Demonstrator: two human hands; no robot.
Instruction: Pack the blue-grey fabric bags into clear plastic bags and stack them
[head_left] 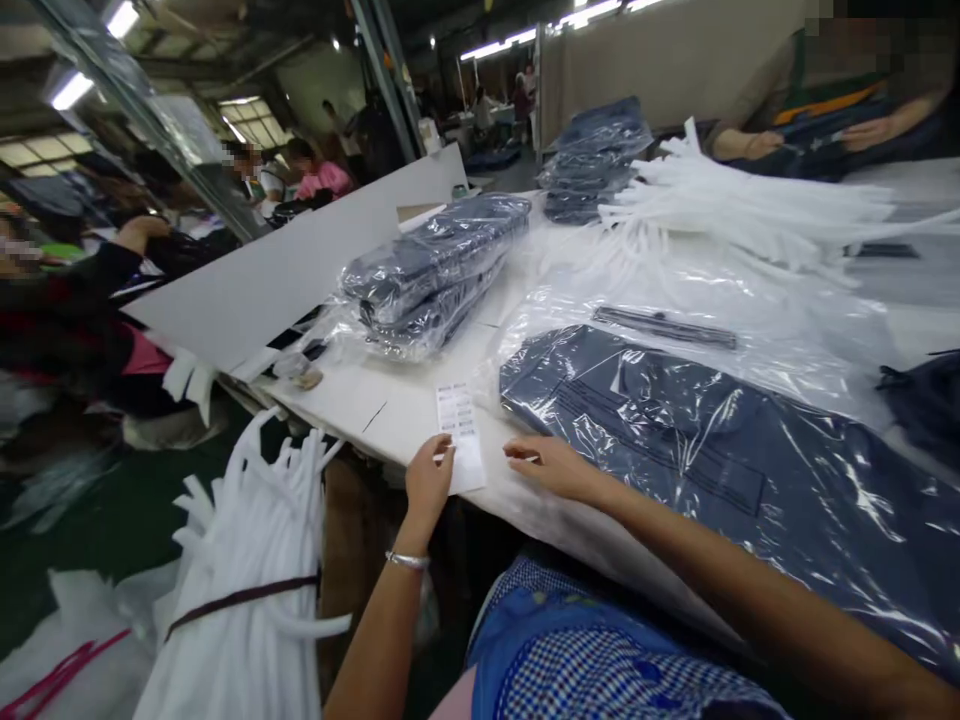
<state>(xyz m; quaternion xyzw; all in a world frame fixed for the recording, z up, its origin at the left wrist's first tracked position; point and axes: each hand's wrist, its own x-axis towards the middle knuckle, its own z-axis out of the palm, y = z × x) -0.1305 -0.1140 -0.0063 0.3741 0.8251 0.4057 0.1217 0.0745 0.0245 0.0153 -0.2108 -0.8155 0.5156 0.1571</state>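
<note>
My left hand pinches the lower edge of a white printed label strip at the near edge of the white table. My right hand rests just to the right of the strip, fingers curled, touching the corner of a folded dark blue garment in a clear plastic bag. Whether anything is between those fingers is hidden. The bagged garment lies flat in front of me and stretches to the right.
A stack of bagged dark garments lies mid-table, another stack farther back. White hangers are piled at back right, and a bundle of them hangs at lower left. A person across the table handles dark cloth. Other people stand at left.
</note>
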